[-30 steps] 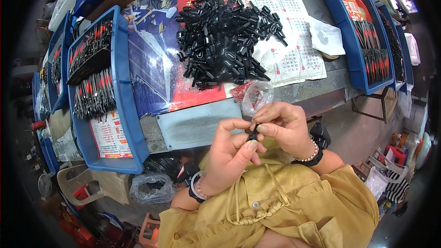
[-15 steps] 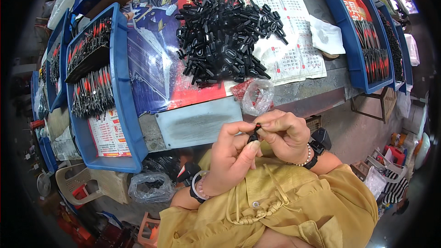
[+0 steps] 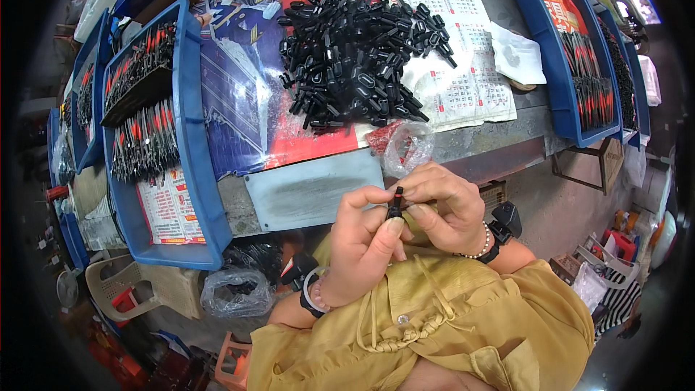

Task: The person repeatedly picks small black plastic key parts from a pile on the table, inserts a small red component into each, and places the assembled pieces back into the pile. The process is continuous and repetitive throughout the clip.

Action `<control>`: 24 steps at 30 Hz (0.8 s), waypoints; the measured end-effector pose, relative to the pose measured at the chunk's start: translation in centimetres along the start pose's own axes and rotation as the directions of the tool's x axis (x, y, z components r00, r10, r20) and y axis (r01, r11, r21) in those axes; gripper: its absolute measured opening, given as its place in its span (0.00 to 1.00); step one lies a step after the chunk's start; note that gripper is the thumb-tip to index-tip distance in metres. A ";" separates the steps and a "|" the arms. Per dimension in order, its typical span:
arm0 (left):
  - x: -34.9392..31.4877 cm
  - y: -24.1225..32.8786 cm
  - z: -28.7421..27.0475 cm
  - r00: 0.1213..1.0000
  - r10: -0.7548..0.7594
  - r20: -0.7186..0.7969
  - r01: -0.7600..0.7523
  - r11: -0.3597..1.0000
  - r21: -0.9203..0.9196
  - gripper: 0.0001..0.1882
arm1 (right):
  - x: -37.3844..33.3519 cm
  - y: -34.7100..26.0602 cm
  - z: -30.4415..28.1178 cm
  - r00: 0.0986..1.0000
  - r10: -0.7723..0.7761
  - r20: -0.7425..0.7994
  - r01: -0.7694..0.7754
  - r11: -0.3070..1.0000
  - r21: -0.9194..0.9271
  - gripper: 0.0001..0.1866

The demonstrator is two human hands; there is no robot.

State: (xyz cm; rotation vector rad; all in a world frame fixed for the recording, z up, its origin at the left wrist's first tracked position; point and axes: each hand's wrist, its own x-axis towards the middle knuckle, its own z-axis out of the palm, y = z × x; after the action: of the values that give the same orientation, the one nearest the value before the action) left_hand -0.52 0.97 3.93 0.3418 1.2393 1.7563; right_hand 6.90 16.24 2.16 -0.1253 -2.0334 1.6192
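Observation:
My left hand pinches a small black plastic piece between thumb and fingers in front of my chest. The piece stands upright, with a narrow stem and a red band near its top. Beside the stem is my right hand, fingers curled and fingertips at the stem's upper end. Whether anything small sits inside the right fingers is hidden. Beyond my hands, a large heap of black plastic parts lies on the table. A clear plastic bag with red contents rests by the table edge nearest my hands.
On the left stands a blue tray with rows of black and red pieces; a similar blue tray is at the right. A grey-blue plate lies at the table's front edge. White paper lies right of the heap.
The black piece has turned more upright and its red band and stem show more clearly. My right thumb has shifted slightly away from the stem. The left hand still holds the piece.

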 end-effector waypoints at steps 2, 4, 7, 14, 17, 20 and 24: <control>0.0 0.1 0.1 1.000 -0.004 -0.018 0.004 1.000 -0.016 0.17 | 0.1 -0.1 -0.1 1.000 -0.015 -0.026 0.015 1.000 -0.017 0.08; 0.0 0.2 0.1 1.000 -0.013 -0.016 0.013 1.000 -0.028 0.18 | 0.3 -0.2 -0.3 0.999 -0.004 -0.052 0.001 0.999 -0.054 0.08; 0.1 0.2 -0.1 1.000 -0.016 0.006 0.016 0.999 -0.036 0.18 | 0.3 -0.4 -0.3 0.999 -0.033 -0.015 0.032 0.997 -0.063 0.08; 0.0 -0.1 -0.5 1.000 -0.021 -0.022 0.020 0.999 -0.029 0.14 | 0.2 -0.4 -0.1 0.998 -0.014 0.054 0.015 1.000 -0.012 0.08; 0.1 -0.1 -0.6 0.998 -0.052 -0.023 0.051 0.998 -0.038 0.12 | 0.1 -0.3 0.0 0.996 -0.010 0.092 0.011 1.000 -0.015 0.06; 0.2 0.0 -0.7 0.990 -0.132 -0.039 0.128 0.987 -0.095 0.14 | 0.5 -0.4 -0.6 0.990 0.022 0.137 -0.015 0.999 -0.052 0.05; 0.5 0.2 -1.0 0.982 -0.187 -0.030 0.182 0.976 -0.120 0.21 | 2.6 0.1 -2.9 0.983 0.178 -0.034 -0.180 0.934 -0.310 0.05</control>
State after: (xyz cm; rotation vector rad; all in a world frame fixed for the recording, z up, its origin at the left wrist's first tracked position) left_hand -1.57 0.71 3.52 0.1187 1.1523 1.6739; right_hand 6.01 19.81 3.36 -0.4404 -2.3186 1.3820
